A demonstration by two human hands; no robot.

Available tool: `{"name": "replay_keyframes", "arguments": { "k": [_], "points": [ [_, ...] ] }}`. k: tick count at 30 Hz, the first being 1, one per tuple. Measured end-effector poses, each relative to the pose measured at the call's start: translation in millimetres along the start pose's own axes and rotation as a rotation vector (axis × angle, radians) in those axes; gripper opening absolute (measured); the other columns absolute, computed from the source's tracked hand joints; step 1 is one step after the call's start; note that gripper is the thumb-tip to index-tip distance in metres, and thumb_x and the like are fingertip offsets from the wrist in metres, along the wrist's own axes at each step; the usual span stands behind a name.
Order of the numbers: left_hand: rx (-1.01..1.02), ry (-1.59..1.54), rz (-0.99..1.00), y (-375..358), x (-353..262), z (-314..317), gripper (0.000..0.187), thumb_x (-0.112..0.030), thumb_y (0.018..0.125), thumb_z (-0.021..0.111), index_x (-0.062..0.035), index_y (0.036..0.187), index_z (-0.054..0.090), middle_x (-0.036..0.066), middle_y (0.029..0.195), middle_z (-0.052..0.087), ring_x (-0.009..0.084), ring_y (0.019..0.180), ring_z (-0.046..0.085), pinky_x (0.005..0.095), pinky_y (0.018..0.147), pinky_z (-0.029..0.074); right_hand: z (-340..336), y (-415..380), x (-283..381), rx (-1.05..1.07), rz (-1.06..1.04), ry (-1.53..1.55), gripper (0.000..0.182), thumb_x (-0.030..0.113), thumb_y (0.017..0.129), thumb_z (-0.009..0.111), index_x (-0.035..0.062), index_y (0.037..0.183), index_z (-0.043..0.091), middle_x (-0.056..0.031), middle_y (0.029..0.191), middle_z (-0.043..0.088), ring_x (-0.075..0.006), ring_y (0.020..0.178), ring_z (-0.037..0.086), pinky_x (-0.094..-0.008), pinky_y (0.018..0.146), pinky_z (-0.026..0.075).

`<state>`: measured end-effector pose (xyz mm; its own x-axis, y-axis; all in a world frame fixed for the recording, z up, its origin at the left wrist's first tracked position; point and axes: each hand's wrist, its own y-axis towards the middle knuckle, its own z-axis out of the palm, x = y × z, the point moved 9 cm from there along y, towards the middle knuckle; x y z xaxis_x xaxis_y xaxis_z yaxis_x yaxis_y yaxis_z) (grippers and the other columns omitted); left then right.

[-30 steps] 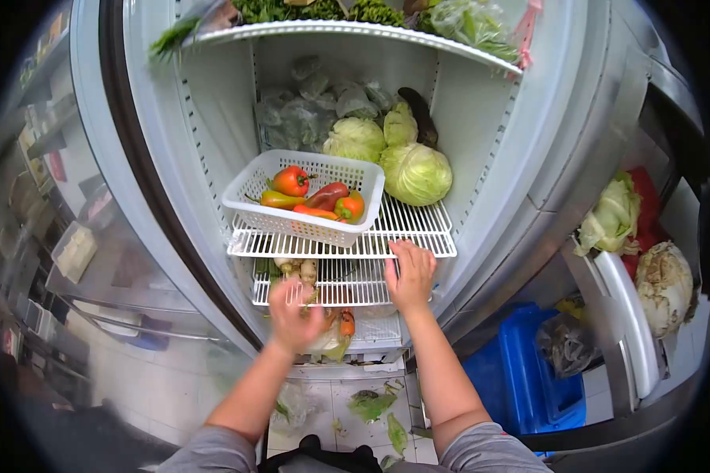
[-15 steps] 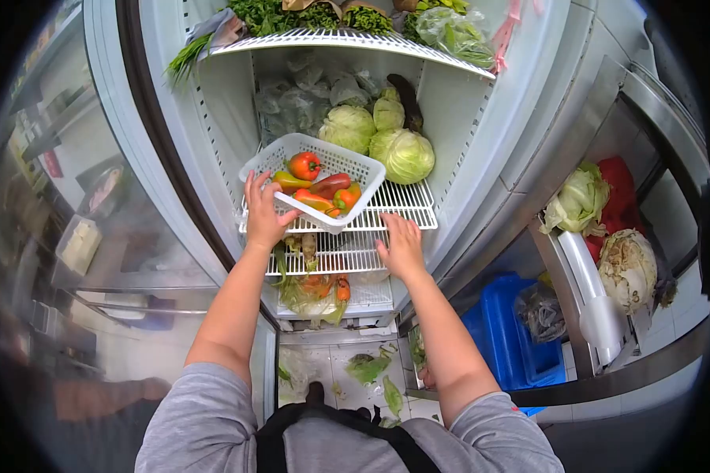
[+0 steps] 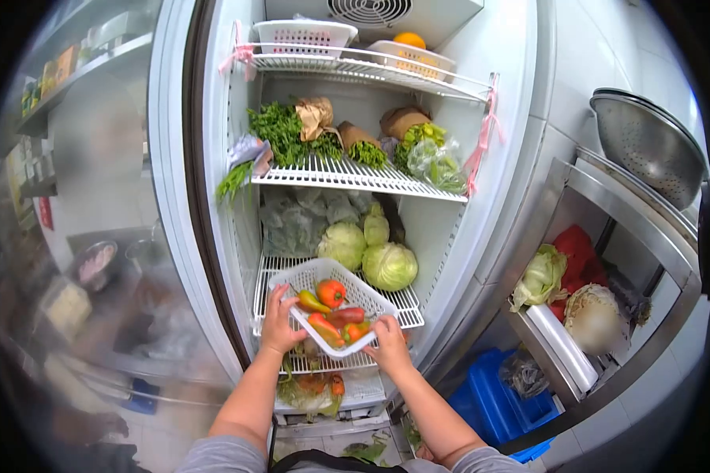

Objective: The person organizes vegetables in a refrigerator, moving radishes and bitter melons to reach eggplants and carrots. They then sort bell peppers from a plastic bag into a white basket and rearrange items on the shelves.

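A white perforated plastic basket (image 3: 364,290) sits tilted at the front of a wire fridge shelf, with several red, orange and yellow-green peppers (image 3: 331,293) inside. My left hand (image 3: 282,325) is closed on its left side, thumb under the near edge. At the near right corner, the fingers of my right hand (image 3: 389,347) grip the rim. Just behind the basket lie a pale green cabbage (image 3: 390,266) and another cabbage (image 3: 341,246). Clear plastic bags (image 3: 292,225) fill the back left of that shelf.
Above, a wire shelf (image 3: 347,175) carries paper-wrapped herbs (image 3: 280,135); higher still stand a white basket (image 3: 304,35) and an orange fruit (image 3: 409,39). The glass door (image 3: 177,158) is swung out left. A steel rack (image 3: 631,244) and blue crate (image 3: 501,402) stand right.
My right hand has moved from beside the basket to grip its near right corner. My view has tilted up, showing the upper shelves. The left hand remains at the basket's left side.
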<state>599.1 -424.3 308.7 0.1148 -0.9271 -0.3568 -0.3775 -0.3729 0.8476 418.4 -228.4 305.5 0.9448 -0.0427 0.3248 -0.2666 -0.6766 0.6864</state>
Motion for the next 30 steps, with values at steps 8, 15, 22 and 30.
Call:
{"name": "replay_keyframes", "arguments": {
  "k": [8,15,22,30],
  "points": [
    [0.049,0.108,0.063,-7.8,-0.2,14.7,0.069,-0.033,0.051,0.087,-0.0085,0.105,0.051,0.016,0.116,0.054,0.0417,0.120,0.048,0.0548,0.111,0.032,-31.4,-9.1,-30.2,0.069,0.039,0.176,0.058,0.005,0.066,0.084,0.0071,0.114,0.052,-0.0211,0.133,0.043,-0.0393,0.116,0.053,-0.0440,0.094,0.050],
    [-0.086,0.165,0.113,-5.6,-38.6,-8.9,0.052,-0.035,0.056,0.084,-0.0078,0.088,0.053,0.013,0.092,0.049,0.0351,0.095,0.045,0.0468,0.086,0.037,-49.3,-20.1,-25.6,0.158,0.024,0.304,0.062,0.005,0.064,0.084,0.0052,0.116,0.049,-0.0232,0.153,0.025,-0.0467,0.132,0.042,-0.0453,0.104,0.044],
    [-0.343,0.053,0.321,37.8,-185.5,-94.7,0.053,-0.055,0.067,0.076,-0.0099,0.081,0.052,0.009,0.085,0.045,0.0305,0.091,0.043,0.0431,0.084,0.037,-181.8,-48.4,52.3,0.022,-0.085,0.366,0.078,0.015,0.067,0.089,0.0199,0.130,0.045,-0.0233,0.158,0.011,-0.0453,0.146,0.018,-0.0523,0.115,0.029],
    [-0.402,-0.080,0.286,55.8,-166.5,-66.5,0.043,-0.041,0.076,0.080,-0.0067,0.089,0.059,0.007,0.087,0.050,0.0259,0.091,0.047,0.0415,0.080,0.040,-196.2,-104.8,3.4,-0.235,0.361,0.632,0.076,0.004,0.081,0.074,0.0176,0.146,0.036,-0.0120,0.160,0.014,-0.0314,0.132,0.047,-0.0448,0.094,0.053]
  ]
}}
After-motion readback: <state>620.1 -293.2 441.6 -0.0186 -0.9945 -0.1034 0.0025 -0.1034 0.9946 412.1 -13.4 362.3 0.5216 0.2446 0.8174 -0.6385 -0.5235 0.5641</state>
